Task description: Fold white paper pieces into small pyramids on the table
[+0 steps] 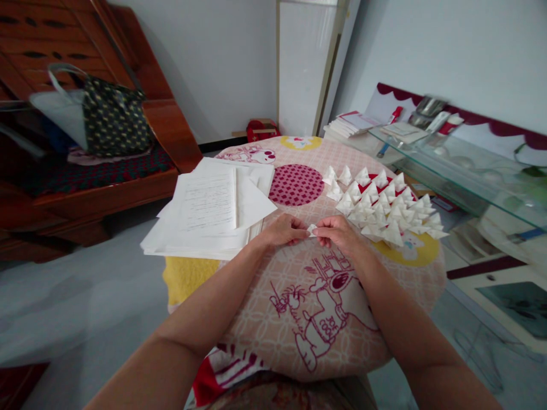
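A small folded piece of white paper (312, 230) is pinched between my two hands over the middle of the table. My left hand (285, 229) grips its left side with thumb and fingertips. On the opposite side my right hand (335, 230) holds it the same way, fingers curled. To the right of my hands stand several folded white paper boats (380, 199) with pointed peaks, set close together in rows. A stack of white paper sheets (205, 199), the top one bearing lines of writing, lies left of my left hand.
The round table wears a pink patterned cloth (265, 336) with cartoon figures. A glass shelf (461, 165) with cups and boxes adjoins at the right. At the left is a wooden bench (164, 128) holding a dark patterned bag (115, 114). A red item (261, 131) sits behind the table.
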Tool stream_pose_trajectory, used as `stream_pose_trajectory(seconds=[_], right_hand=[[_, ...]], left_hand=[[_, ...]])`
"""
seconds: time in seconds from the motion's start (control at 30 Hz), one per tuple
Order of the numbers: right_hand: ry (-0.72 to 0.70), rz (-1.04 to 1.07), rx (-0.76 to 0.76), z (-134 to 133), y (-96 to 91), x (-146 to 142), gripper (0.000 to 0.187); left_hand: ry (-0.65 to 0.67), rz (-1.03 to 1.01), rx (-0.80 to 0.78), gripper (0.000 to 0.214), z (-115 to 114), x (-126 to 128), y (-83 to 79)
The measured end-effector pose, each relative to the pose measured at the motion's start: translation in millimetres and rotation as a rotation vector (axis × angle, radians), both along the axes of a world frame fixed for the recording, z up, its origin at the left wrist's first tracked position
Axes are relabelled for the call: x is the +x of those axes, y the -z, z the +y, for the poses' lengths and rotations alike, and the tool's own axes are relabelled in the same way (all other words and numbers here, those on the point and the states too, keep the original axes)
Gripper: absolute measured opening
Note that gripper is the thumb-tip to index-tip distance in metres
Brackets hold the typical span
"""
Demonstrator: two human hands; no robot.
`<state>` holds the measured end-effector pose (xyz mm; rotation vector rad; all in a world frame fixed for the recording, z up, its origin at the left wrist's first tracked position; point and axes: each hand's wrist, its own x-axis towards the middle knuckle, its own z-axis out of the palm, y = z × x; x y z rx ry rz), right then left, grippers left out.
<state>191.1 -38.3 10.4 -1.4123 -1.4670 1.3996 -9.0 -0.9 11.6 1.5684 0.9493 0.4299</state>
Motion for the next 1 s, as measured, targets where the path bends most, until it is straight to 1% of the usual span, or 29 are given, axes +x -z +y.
stream_pose_trajectory(seconds=[0.07, 0.23, 0.43, 0.53, 0.8, 0.93, 1.0], right_hand=[[0.012, 0.024, -0.014, -0.4, -0.7, -2.0, 0.021], [-0.003, 0.047, -0.053, -1.3, -1.6, -5.3, 0.018], [-0.015, 0.103, -0.136, -1.3, 0.4, -5.1, 0.02], [-0.024, 0.125, -0.164, -0.9, -0.1, -3.8, 0.021], [0.008, 0.197, -0.181, 1.2, -2.2, 1.3, 0.025], [0.014, 0.21, -0.177, 1.4, -1.9, 2.4, 0.026], [0.008, 0.209, -0.163, 1.0, -1.7, 2.9, 0.027]], left_hand=[[0.027, -0.004, -0.024, 0.022, -1.8, 1.3, -1.9], [0.006, -0.035, -0.031, 0.017, -6.1, 5.0, -0.6], [0.073, -0.03, -0.048, 0.019, -7.1, 4.7, -1.8], [0.077, -0.023, -0.076, 0.019, -6.5, 3.5, -2.9], [0.017, -0.037, -0.104, 0.018, -5.9, 0.8, -5.7], [0.052, -0.051, -0.157, 0.016, -3.9, -1.3, -7.1], [0.054, -0.053, -0.15, 0.014, -2.8, -2.5, -6.1]])
